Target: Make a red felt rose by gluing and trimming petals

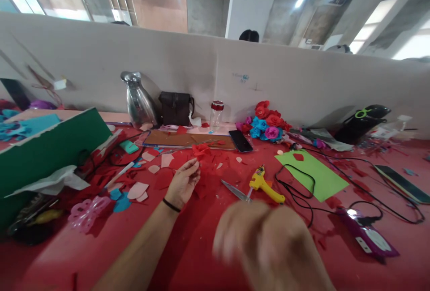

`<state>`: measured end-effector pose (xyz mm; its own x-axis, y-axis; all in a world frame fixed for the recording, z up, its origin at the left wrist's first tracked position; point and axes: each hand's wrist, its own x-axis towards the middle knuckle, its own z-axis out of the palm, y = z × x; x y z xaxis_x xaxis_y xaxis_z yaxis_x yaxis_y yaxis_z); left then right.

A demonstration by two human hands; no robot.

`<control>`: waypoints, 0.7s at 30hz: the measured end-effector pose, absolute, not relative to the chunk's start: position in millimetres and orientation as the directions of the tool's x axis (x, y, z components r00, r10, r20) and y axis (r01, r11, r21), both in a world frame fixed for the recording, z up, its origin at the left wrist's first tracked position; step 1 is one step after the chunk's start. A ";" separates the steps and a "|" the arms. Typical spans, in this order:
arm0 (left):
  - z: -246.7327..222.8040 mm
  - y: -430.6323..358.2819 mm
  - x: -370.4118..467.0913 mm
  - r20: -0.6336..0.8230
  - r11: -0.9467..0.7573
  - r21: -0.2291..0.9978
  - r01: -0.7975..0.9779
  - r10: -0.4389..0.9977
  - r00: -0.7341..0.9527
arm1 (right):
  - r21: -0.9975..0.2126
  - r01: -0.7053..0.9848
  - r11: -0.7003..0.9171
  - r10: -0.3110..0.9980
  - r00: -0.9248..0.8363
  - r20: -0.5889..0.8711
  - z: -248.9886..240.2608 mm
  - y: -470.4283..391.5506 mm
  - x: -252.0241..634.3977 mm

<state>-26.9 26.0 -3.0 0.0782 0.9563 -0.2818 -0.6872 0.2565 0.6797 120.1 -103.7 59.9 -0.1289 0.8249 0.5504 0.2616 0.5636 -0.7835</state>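
Note:
My left hand (185, 182), with a dark band at the wrist, pinches the base of a red paper flower (201, 150) above the red table (188, 255). Close to the camera, my right hand (258, 237) is badly blurred by motion; its fingers look curled, but what they hold, if anything, cannot be made out. Just beyond it lie scissors (235, 190) with their blades toward the left and a yellow glue gun (267, 185). Pink petal-shaped paper pieces (138, 191) are scattered left of my left hand.
A green board (53, 154) stands at the left. Along the wall are a steel jug (139, 100), a black bag (176, 108), a glass jar (217, 116) and paper roses (265, 123). Black cables cross light green paper (312, 175) toward a purple power strip (367, 233).

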 end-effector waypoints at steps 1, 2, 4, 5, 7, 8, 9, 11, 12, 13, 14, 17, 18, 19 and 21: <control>-3.2 26.1 -27.0 -0.280 0.250 0.680 -0.689 0.957 0.072 | -0.762 0.387 0.520 0.842 -0.081 0.533 62.9 -102.6 132.9; -3.5 26.3 -27.2 -0.278 0.245 0.681 -0.690 0.958 0.066 | -0.712 0.552 0.435 0.861 -0.023 0.508 62.6 -98.9 146.6; -4.5 26.7 -27.7 -0.276 0.246 0.681 -0.690 0.959 0.069 | -0.468 0.872 0.141 0.886 0.100 0.453 52.2 -84.6 173.9; -5.0 26.9 -27.9 -0.276 0.249 0.681 -0.688 0.958 0.073 | -0.332 0.943 -0.019 0.902 0.159 0.401 43.1 -75.5 186.0; -5.8 27.3 -28.4 -0.288 0.261 0.681 -0.684 0.955 0.078 | -0.108 0.970 -0.216 0.934 0.238 0.268 21.5 -58.1 204.9; -6.0 27.5 -28.7 -0.298 0.268 0.680 -0.682 0.951 0.077 | -0.052 0.969 -0.240 0.946 0.246 0.212 11.1 -51.3 211.2; -6.1 27.7 -29.1 -0.309 0.275 0.679 -0.680 0.948 0.075 | -0.019 0.967 -0.255 0.952 0.255 0.167 2.1 -46.0 215.7; -5.6 27.8 -29.8 -0.318 0.281 0.675 -0.682 0.945 0.076 | -0.003 0.965 -0.262 0.958 0.261 0.116 -10.6 -39.5 220.5; -5.2 27.8 -30.2 -0.315 0.282 0.671 -0.686 0.946 0.080 | -0.009 0.965 -0.263 0.959 0.262 0.104 -14.4 -37.6 221.5; -4.6 27.8 -30.6 -0.310 0.281 0.666 -0.691 0.947 0.086 | -0.019 0.965 -0.261 0.960 0.261 0.098 -16.7 -36.3 222.2; -4.0 27.8 -31.0 -0.304 0.279 0.661 -0.697 0.948 0.092 | -0.031 0.966 -0.255 0.962 0.257 0.094 -17.9 -35.4 222.7; -2.6 28.0 -32.0 -0.293 0.270 0.647 -0.713 0.951 0.094 | -0.049 0.969 -0.241 0.965 0.245 0.097 -16.6 -33.4 224.7; -2.3 28.1 -32.3 -0.290 0.263 0.646 -0.717 0.953 0.089 | -0.051 0.968 -0.247 0.961 0.252 0.114 -14.5 -33.0 225.9; -2.2 28.3 -32.6 -0.286 0.255 0.644 -0.721 0.955 0.082 | -0.057 0.964 -0.261 0.953 0.267 0.144 -11.5 -32.6 227.2; -2.0 28.7 -33.0 -0.278 0.236 0.643 -0.729 0.958 0.065 | -0.110 0.954 -0.278 0.923 0.297 0.243 -2.6 -31.6 229.5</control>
<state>-33.0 28.7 -2.0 0.0650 0.9583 -0.2782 -0.7286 0.2361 0.6429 229.5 -31.6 -2.6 0.2970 0.9234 0.2431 0.9543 -0.2780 -0.1097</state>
